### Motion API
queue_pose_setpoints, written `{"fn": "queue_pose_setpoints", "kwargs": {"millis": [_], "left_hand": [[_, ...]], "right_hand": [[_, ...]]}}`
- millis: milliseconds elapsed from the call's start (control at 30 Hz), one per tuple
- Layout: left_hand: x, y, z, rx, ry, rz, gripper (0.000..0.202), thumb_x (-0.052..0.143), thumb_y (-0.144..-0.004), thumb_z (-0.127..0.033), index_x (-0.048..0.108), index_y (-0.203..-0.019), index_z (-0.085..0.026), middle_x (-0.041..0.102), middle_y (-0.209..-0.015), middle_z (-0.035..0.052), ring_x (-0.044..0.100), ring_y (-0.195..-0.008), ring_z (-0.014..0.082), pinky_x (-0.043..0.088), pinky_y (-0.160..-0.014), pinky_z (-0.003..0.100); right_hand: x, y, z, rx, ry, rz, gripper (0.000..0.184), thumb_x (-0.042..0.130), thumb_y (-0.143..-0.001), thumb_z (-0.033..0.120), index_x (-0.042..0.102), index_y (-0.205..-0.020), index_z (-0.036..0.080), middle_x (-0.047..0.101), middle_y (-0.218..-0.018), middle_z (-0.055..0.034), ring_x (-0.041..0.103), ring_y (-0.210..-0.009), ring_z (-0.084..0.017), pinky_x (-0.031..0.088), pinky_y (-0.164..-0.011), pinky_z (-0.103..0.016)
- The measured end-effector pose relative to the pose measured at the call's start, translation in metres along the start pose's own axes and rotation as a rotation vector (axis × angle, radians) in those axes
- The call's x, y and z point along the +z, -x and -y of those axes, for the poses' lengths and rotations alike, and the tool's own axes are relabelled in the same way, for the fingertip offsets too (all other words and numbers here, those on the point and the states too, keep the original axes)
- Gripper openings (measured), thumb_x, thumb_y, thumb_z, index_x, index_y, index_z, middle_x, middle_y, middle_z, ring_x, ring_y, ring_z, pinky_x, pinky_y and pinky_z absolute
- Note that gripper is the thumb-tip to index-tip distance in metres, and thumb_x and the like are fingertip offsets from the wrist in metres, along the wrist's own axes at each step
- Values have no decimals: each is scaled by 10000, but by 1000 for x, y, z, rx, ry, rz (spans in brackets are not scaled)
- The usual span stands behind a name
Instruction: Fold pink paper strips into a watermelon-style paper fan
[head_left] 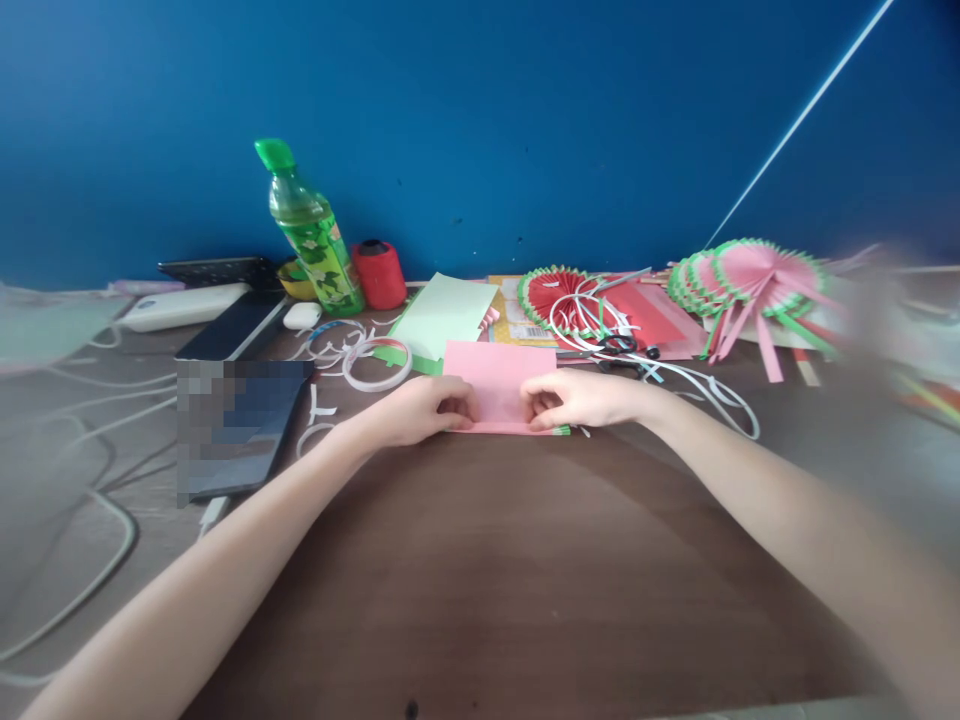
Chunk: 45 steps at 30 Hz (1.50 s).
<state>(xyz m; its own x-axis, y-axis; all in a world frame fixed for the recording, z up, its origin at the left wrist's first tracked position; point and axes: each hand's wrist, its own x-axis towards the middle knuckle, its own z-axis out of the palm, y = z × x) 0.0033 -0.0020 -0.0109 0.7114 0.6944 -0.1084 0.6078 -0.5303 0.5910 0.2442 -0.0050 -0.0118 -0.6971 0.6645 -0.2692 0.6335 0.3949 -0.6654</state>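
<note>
A pink sheet of paper lies on the brown table with a narrow folded strip along its near edge. A bit of green shows at that strip's right end. My left hand pinches the near left corner, fingers curled and thumb low. At the near right part, my right hand grips the same sheet in a matching pinch. Right behind the paper are a light green sheet and a red pleated paper fan with a green rim.
Scissors and white cables lie beyond my right hand. Pink pleated fans stand farther right. To the left are a tape roll, a green-capped bottle, a red thread spool and a phone.
</note>
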Motion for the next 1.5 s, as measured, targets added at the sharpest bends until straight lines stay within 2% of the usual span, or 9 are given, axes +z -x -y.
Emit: {"fn": "queue_pose_setpoints", "kwargs": {"millis": [200, 367, 500, 600, 733, 867, 1100, 1333, 1500], "left_hand": [[3, 0, 5, 130, -13, -28, 42, 526, -765, -168, 566, -777, -162, 556, -806, 4, 493, -729, 116, 385, -689, 220], [3, -1, 7, 152, -33, -2, 74, 520, -799, -179, 579, -833, -152, 563, -870, 23, 511, -812, 136, 386, -772, 251], [4, -1, 8, 161, -83, 0, 204, 480, -836, -174, 616, -988, -163, 543, -950, 45, 499, -896, 152, 367, -836, 273], [4, -1, 9, 169, -146, 25, 311, 426, -852, -134, 637, -1062, -224, 510, -947, 41, 480, -924, 155, 345, -866, 290], [5, 1, 11, 195, -248, 52, 506, 375, -809, -16, 632, -1103, -338, 492, -950, 24, 449, -943, 152, 305, -902, 324], [8, 3, 18, 246, -325, 2, 542, 371, -819, -15, 607, -1125, -395, 489, -971, 25, 421, -940, 160, 312, -888, 332], [11, 6, 22, 363, -467, -53, 580, 337, -859, -40, 487, -1233, -457, 458, -981, 35, 403, -903, 155, 362, -844, 286], [12, 11, 17, 369, -675, -100, 516, 329, -895, -108, 452, -1272, -439, 505, -928, 39, 425, -832, 161, 392, -763, 280], [15, 12, 19, 389, -656, -168, 494, 333, -889, -97, 508, -1239, -397, 558, -919, 34, 464, -827, 162, 410, -766, 285]], "right_hand": [[0, 5, 4, -56, 141, 10, 70, 487, -804, 230, 455, -753, 193, 506, -769, 1, 450, -662, -120, 335, -578, -238], [-1, 3, 1, -123, 194, -30, 133, 505, -817, 284, 443, -747, 188, 477, -831, -11, 453, -747, -143, 350, -666, -267], [3, 5, -2, -150, 186, -64, 112, 498, -830, 285, 484, -779, 186, 485, -857, -24, 460, -802, -161, 358, -729, -294], [10, 9, -4, -178, 162, -160, 65, 504, -833, 240, 534, -818, 185, 504, -881, -36, 465, -852, -172, 364, -790, -315], [19, 11, -9, -238, 184, -258, 188, 495, -864, 239, 610, -1011, 217, 519, -952, -56, 446, -960, -192, 330, -901, -369], [22, 10, -16, -328, 272, -262, 314, 434, -899, 198, 636, -1113, 309, 536, -1029, -58, 415, -975, -191, 284, -948, -401], [24, 7, -22, -347, 315, -267, 296, 434, -907, 240, 664, -1066, 338, 547, -1063, -61, 422, -999, -191, 280, -955, -418], [19, 5, -16, -320, 315, -232, 252, 492, -877, 233, 708, -983, 307, 537, -1055, -76, 422, -1000, -203, 319, -936, -415], [19, 4, -18, -320, 291, -248, 272, 507, -866, 182, 692, -1015, 315, 554, -1060, -65, 443, -1022, -199, 293, -956, -431]]}}
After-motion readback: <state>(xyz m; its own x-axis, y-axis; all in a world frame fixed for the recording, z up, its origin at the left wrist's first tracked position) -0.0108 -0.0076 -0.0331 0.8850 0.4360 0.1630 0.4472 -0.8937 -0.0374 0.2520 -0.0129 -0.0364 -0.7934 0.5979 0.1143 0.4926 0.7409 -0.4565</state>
